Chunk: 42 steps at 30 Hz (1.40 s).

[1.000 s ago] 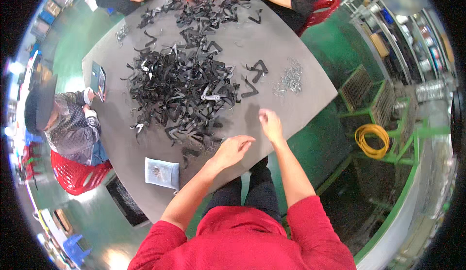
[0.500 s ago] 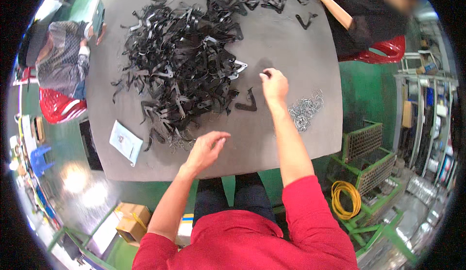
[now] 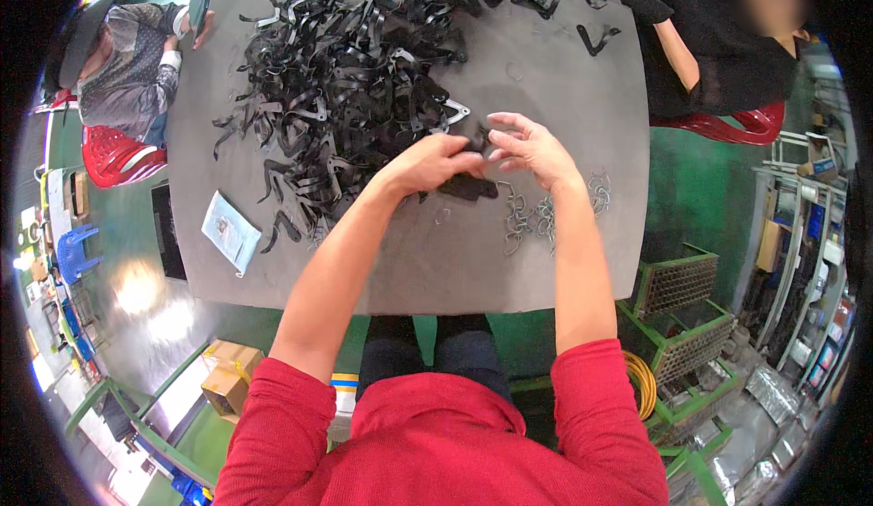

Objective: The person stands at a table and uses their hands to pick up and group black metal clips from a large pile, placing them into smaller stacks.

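Black bracket (image 3: pixel 468 188): partly behind left hand (image 3: pixel 432 162), one o'clock; I can't tell whether gripped.
Metal hooks (image 3: pixel 544 217): partly behind right forearm (image 3: pixel 585 265), three o'clock.
Table (image 3: pixel 409 279): cut off, twelve o'clock.

Left hand (image 3: pixel 435 162) perhaps touching right hand (image 3: pixel 536 153).

Black parts (image 3: pixel 350 74), silvery hooks (image 3: pixel 545 216), grey tabletop (image 3: pixel 409 274), dotted grey top (image 3: pixel 129 70)

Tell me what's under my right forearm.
Curved silvery hooks show on the grey table to both sides of your right forearm. Whatever lies directly beneath it is covered, so I can't tell whether the hooks continue there.
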Each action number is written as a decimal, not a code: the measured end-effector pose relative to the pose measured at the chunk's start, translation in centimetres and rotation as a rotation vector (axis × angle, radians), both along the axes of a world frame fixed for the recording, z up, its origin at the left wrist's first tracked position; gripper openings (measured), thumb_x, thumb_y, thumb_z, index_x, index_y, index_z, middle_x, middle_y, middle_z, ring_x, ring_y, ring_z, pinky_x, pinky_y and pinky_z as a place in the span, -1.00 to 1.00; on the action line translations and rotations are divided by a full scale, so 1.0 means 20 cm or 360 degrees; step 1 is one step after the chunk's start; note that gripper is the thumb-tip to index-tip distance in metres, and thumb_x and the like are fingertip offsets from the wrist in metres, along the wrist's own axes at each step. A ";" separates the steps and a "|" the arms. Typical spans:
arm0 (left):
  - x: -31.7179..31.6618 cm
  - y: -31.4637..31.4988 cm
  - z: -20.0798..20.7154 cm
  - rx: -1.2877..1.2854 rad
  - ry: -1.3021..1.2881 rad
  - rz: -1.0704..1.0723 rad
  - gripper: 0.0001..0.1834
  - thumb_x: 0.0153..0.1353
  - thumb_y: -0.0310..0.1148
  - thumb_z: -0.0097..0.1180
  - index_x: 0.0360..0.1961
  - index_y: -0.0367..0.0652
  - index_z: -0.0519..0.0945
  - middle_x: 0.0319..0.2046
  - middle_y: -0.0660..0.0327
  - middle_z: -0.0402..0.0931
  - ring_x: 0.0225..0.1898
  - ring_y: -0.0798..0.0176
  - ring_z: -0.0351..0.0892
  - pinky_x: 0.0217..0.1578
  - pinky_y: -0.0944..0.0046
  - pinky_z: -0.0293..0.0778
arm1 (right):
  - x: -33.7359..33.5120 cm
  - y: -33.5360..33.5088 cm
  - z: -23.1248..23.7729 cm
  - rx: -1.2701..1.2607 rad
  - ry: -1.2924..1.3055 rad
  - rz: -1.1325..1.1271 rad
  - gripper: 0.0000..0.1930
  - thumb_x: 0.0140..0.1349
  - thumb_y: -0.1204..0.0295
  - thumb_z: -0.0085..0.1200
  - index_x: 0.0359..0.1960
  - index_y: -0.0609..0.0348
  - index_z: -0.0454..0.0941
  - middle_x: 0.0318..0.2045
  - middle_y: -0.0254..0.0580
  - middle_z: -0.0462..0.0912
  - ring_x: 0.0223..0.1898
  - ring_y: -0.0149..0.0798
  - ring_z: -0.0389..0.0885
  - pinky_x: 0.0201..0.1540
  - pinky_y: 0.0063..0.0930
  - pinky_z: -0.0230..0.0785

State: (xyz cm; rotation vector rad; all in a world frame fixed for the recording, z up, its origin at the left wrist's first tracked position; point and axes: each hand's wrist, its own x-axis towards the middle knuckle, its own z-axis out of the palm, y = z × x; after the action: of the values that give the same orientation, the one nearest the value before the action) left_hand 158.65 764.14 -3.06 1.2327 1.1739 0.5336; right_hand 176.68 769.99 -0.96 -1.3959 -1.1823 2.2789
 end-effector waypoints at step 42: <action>-0.60 -0.75 0.28 0.0050 0.0050 -0.0056 -0.71 0.23 -0.26 -0.18 -0.21 -0.29 0.38 -0.38 0.14 0.49 -0.31 0.32 0.43 -0.24 0.30 0.32 | -0.74 -0.83 -0.03 -0.0144 0.0037 -0.0838 -0.84 0.02 0.37 0.14 -0.40 0.19 0.54 -0.63 -0.44 0.49 -0.66 -0.56 0.32 -0.60 -0.73 0.13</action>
State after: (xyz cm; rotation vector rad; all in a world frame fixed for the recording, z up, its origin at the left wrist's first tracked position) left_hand 146.73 749.08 2.45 1.2909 1.1721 0.5096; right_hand 161.79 753.40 -1.53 -1.4898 -0.6095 1.9806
